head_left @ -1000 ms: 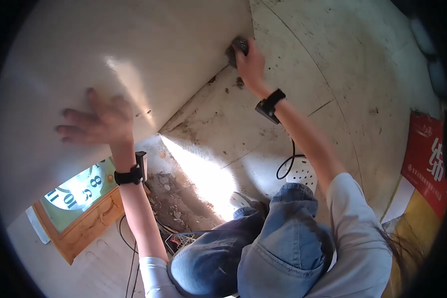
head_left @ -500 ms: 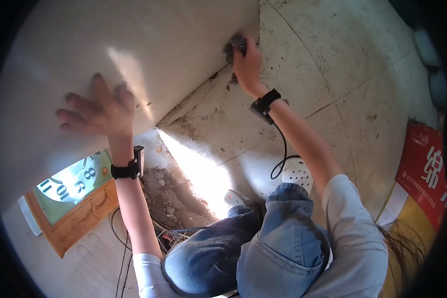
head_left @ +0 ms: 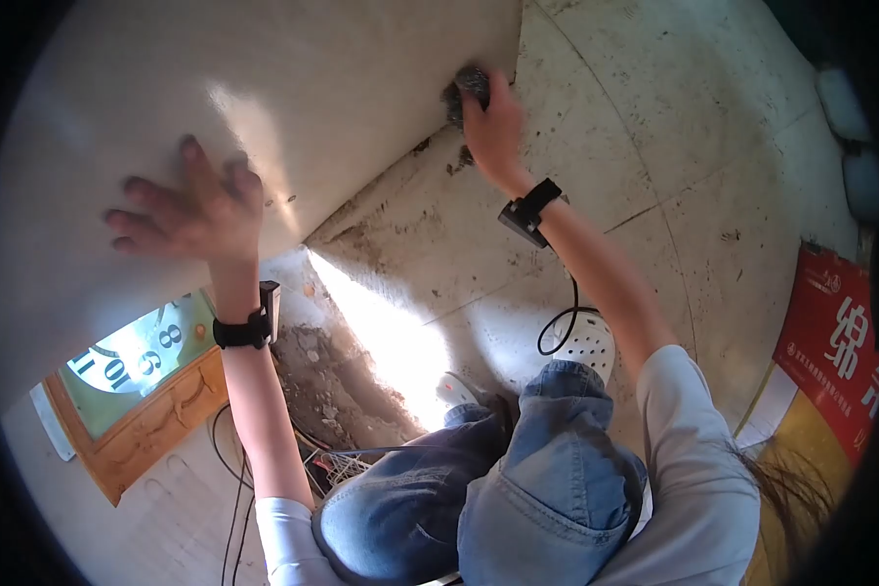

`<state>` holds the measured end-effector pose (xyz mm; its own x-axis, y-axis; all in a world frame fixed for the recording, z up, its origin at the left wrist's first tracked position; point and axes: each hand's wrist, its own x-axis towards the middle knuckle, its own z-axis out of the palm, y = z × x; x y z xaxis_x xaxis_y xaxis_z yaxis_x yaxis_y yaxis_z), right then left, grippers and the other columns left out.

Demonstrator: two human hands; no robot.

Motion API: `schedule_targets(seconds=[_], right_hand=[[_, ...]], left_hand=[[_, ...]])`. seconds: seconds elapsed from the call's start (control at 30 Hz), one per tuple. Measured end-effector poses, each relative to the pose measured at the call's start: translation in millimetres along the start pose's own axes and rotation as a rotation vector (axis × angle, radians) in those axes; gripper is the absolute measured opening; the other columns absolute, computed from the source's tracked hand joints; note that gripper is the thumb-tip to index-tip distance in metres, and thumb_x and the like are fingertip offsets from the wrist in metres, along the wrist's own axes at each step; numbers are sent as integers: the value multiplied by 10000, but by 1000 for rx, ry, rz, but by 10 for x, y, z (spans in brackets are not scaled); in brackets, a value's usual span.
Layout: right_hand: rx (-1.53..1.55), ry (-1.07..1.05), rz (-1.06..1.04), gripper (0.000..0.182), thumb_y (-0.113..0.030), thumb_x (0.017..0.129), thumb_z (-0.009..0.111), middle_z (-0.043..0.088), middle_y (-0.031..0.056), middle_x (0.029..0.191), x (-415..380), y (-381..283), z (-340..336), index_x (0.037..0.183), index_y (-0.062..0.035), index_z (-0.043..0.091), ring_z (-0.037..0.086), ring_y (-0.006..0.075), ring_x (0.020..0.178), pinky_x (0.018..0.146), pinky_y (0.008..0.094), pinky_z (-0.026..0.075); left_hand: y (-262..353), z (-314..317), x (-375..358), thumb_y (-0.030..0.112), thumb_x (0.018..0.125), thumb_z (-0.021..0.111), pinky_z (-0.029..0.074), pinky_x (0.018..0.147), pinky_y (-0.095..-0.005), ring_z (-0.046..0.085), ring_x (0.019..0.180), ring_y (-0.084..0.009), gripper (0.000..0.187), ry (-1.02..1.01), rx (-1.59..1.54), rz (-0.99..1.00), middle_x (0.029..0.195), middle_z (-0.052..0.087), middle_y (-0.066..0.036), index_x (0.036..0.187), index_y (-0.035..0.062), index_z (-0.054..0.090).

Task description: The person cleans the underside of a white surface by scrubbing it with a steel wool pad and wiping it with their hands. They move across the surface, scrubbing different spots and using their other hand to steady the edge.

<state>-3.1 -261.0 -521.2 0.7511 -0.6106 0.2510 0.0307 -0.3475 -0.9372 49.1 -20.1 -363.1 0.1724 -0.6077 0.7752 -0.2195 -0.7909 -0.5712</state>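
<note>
My left hand [head_left: 190, 210] lies with its fingers spread against a large pale smooth panel [head_left: 361, 88]. In my right hand [head_left: 495, 137] is a dark grey, shiny steel wool scrubber [head_left: 474, 86], pressed to the panel near its lower right edge. Fingers and thumb are closed round the scrubber, and part of it is hidden by them. Both wrists wear black straps with a small box; a black cable [head_left: 557, 332] hangs from the right one.
A wooden-framed clock [head_left: 146, 430] leans below the panel at left. Dirt and rubble [head_left: 322, 381] lie near my feet, beside cables [head_left: 239, 488]. White perforated clogs [head_left: 588, 342] stand on the stained tiled floor [head_left: 645, 244]. A red printed box [head_left: 825, 342] is at right.
My right hand and the scrubber have shifted very slightly within the view. My left hand stays spread on the panel, and the whole view has moved a little.
</note>
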Motion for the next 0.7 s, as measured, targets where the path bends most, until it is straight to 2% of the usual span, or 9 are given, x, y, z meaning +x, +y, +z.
schedule_targets(seconds=[0.1, 0.2, 0.3, 0.4, 0.5, 0.6, 0.7], right_hand=[[0, 48, -22, 201, -93, 810, 532, 588, 193, 783, -25, 167, 83, 997, -52, 469, 553, 401, 737, 597, 450, 420], [-138, 26, 115, 233, -87, 796, 542, 585, 197, 774, -23, 639, 56, 1010, -49, 460, 556, 400, 724, 594, 444, 426], [-55, 37, -8, 252, -79, 794, 541, 581, 199, 760, -12, 62, 8, 1025, -38, 446, 559, 395, 721, 589, 439, 431], [21, -36, -203, 258, -78, 791, 544, 584, 191, 750, -51, -121, 58, 1023, -33, 440, 565, 387, 711, 576, 438, 432], [-79, 101, -75, 261, -74, 782, 544, 578, 194, 744, -40, 232, 120, 1020, -44, 443, 565, 386, 704, 569, 441, 432], [-60, 29, 27, 276, -68, 764, 545, 576, 195, 740, -72, 254, 70, 1021, -48, 444, 564, 385, 699, 562, 445, 431], [45, -91, -205, 274, -71, 770, 544, 574, 197, 737, -110, -54, 79, 1025, -52, 444, 560, 393, 694, 552, 449, 428]], left_hand=[[-9, -8, -15, 455, 884, 291, -27, 1030, -542, 76, 1288, -471, 466, -12, 1, -3, 1418, 152, -205, 1291, 246, 379], [-6, -18, 50, 422, 884, 319, 63, 1023, -562, 136, 1283, -447, 439, 48, 65, 69, 1368, 238, -223, 1190, 147, 474], [2, -6, 1, 467, 883, 287, -23, 1030, -540, 88, 1288, -469, 467, 6, -1, -2, 1416, 161, -206, 1288, 256, 381], [7, 11, 6, 461, 887, 291, -17, 1022, -558, 94, 1284, -475, 467, 28, -9, 6, 1412, 168, -213, 1285, 237, 386], [-3, 14, 30, 449, 891, 304, -9, 1015, -572, 95, 1282, -480, 460, 36, -20, 21, 1405, 174, -226, 1277, 216, 395], [-23, -18, 56, 425, 876, 342, 50, 1019, -570, 100, 1293, -445, 435, 33, 56, 88, 1374, 218, -228, 1181, 140, 464], [-5, -9, 49, 408, 864, 358, 70, 1017, -572, 113, 1291, -443, 426, 54, 49, 74, 1370, 232, -221, 1180, 144, 465]])
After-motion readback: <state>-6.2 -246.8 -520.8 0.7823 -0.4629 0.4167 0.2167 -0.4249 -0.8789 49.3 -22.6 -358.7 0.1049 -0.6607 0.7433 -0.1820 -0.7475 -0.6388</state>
